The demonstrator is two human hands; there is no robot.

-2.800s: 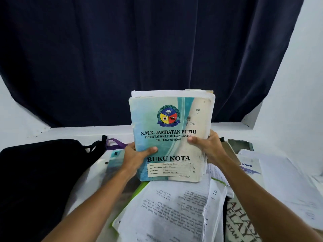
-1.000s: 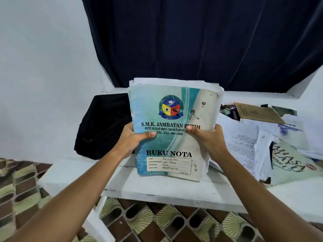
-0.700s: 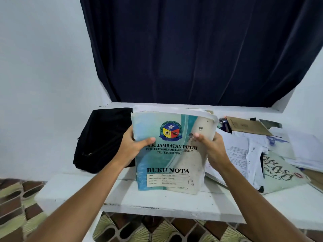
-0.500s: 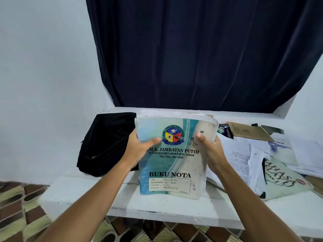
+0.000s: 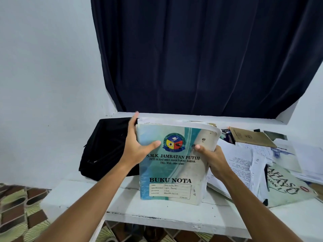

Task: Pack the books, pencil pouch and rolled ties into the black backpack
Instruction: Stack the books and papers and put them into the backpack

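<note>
A thick stack of books (image 5: 174, 172) stands upright on the white table (image 5: 157, 217), with a teal "BUKU NOTA" notebook as its front cover. My left hand (image 5: 138, 147) holds the stack's left edge, thumb across the cover and fingers stretched up along the side. My right hand (image 5: 212, 158) grips the right edge, thumb on the cover and fingers behind. The black backpack (image 5: 104, 147) lies flat on the table just left of the stack, behind my left hand. I cannot see whether it is unzipped. No pencil pouch or rolled ties are visible.
Loose papers (image 5: 244, 165), a brown notebook (image 5: 251, 137) and a pale "BAHASA MELAYU" book (image 5: 286, 186) are strewn over the right of the table. A dark curtain (image 5: 201, 58) hangs behind, with white walls on both sides. Patterned floor tiles (image 5: 19, 206) show at lower left.
The stack's bottom has dropped closer to the table's front edge. My left hand has slid higher on the left edge and stretched its fingers upward. The right hand's grip is unchanged.
</note>
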